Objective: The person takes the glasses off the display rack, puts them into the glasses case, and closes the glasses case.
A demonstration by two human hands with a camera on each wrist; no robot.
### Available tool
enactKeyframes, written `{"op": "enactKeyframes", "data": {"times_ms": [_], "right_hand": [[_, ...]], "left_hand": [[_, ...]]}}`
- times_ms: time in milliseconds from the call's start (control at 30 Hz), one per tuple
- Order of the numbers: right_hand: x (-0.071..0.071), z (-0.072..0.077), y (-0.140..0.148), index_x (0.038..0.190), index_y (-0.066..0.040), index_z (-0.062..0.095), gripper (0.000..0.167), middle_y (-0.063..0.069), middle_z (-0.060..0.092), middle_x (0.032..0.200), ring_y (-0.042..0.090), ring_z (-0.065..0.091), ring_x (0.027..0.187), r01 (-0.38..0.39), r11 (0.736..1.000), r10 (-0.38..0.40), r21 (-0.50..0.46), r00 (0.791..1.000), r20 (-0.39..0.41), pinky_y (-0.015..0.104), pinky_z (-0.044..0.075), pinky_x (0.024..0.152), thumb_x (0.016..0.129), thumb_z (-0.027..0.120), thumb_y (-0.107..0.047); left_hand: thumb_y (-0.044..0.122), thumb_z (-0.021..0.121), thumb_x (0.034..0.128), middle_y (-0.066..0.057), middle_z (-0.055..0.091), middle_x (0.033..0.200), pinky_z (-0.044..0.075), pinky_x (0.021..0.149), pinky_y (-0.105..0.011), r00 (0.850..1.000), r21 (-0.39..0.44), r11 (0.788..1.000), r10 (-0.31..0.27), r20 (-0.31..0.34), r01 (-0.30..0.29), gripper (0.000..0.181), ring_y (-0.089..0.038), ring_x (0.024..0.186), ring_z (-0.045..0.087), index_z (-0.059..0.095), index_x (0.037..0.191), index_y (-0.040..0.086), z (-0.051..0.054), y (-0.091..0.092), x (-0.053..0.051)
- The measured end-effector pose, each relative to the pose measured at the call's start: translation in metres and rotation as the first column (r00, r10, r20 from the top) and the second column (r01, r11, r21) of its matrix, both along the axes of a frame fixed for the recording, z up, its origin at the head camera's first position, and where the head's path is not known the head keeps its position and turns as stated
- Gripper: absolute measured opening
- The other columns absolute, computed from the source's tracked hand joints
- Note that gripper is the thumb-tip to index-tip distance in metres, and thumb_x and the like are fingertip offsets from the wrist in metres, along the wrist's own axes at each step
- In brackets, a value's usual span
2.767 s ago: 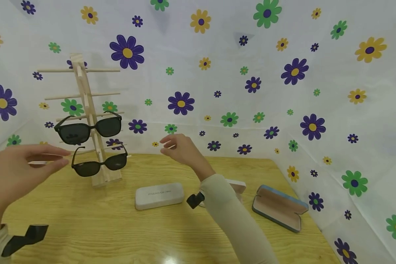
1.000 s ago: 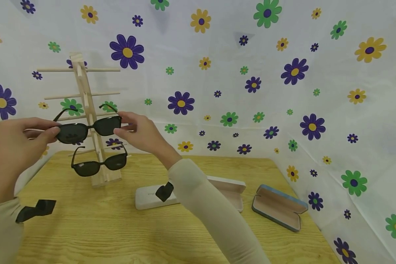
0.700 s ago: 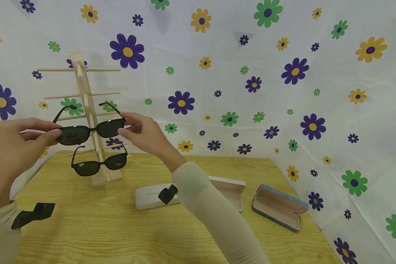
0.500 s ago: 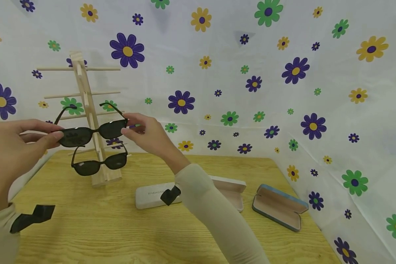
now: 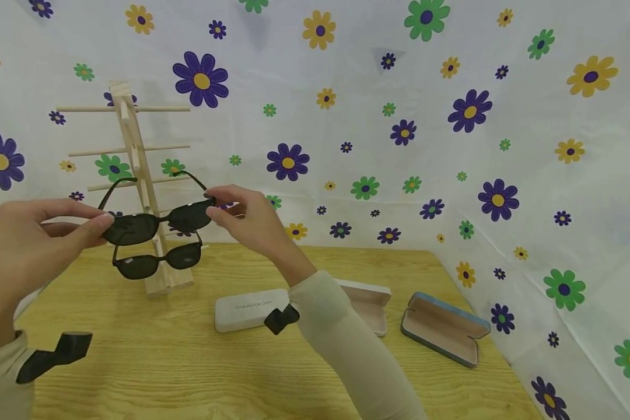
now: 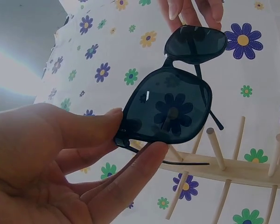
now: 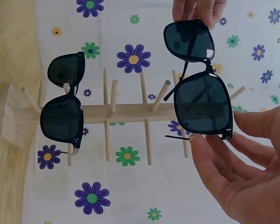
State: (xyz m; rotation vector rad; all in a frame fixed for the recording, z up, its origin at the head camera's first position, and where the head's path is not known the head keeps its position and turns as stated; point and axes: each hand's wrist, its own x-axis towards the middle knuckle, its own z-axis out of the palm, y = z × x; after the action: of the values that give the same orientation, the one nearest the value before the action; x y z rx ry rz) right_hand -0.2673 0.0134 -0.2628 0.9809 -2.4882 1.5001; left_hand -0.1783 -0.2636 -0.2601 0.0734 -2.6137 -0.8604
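Both hands hold one pair of black sunglasses (image 5: 136, 228) by its two outer ends, in front of the wooden display rack (image 5: 136, 140). My left hand (image 5: 42, 245) pinches the left end between thumb and fingers; my right hand (image 5: 252, 219) pinches the right end. The temples are unfolded and point toward the rack. In the left wrist view the held sunglasses (image 6: 170, 105) appear apart from the rack's pegs. A second pair of black sunglasses (image 5: 184, 256) sits on a lower row of the rack, just below the held pair; it also shows in the right wrist view (image 7: 61, 119).
On the wooden table (image 5: 189, 373) lies a closed white glasses case (image 5: 247, 309). An open white case (image 5: 370, 303) is partly behind the right sleeve. Further right stands an open blue case (image 5: 443, 332). A flower-print cloth (image 5: 336, 122) hangs behind and at the sides.
Both hands reached the upper sunglasses on the rack and gripped their ends. Since then the sunglasses have come off their row, moving right and down in the head view, toward the person.
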Motion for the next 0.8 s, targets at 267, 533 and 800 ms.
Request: {"op": "enactKeyframes", "data": {"times_ms": [267, 533, 800], "right_hand": [[0.009, -0.004, 0.013, 0.136, -0.008, 0.065, 0.035, 0.011, 0.071, 0.127, 0.022, 0.074, 0.099, -0.014, 1.000, 0.014, -0.014, 1.000, -0.003, 0.019, 0.057, 0.080, 0.102, 0.066, -0.018], [0.019, -0.014, 0.028, 0.136, -0.008, 0.065, 0.037, 0.012, 0.071, 0.128, 0.021, 0.074, 0.098, -0.013, 0.999, 0.013, -0.035, 1.000, 0.006, 0.020, 0.057, 0.080, 0.101, 0.067, -0.017], [0.026, -0.027, 0.041, 0.136, -0.006, 0.065, 0.037, 0.014, 0.071, 0.127, 0.025, 0.074, 0.099, 0.043, 0.999, -0.043, -0.012, 0.999, -0.008, 0.020, 0.057, 0.078, 0.100, 0.067, -0.014]], "left_hand": [[0.036, 0.065, 0.1023, -0.025, 0.078, 0.092, 0.053, 0.070, -0.036, 0.997, 0.020, 0.997, -0.076, -0.017, 0.077, 0.040, -0.021, 0.093, 0.076, 0.073, 0.120, 0.001, -0.004, 0.003, 0.001], [0.034, 0.067, 0.1010, -0.005, 0.080, 0.093, 0.047, 0.069, -0.025, 0.989, 0.061, 0.987, -0.151, 0.006, 0.150, 0.036, 0.019, 0.068, 0.062, 0.074, 0.120, 0.005, -0.006, 0.008, 0.000], [0.035, 0.068, 0.1007, -0.026, 0.071, 0.125, 0.047, 0.065, -0.018, 0.973, 0.057, 0.974, -0.222, 0.055, 0.219, 0.035, 0.013, 0.072, 0.067, 0.074, 0.122, 0.008, -0.014, 0.020, -0.003]]}}
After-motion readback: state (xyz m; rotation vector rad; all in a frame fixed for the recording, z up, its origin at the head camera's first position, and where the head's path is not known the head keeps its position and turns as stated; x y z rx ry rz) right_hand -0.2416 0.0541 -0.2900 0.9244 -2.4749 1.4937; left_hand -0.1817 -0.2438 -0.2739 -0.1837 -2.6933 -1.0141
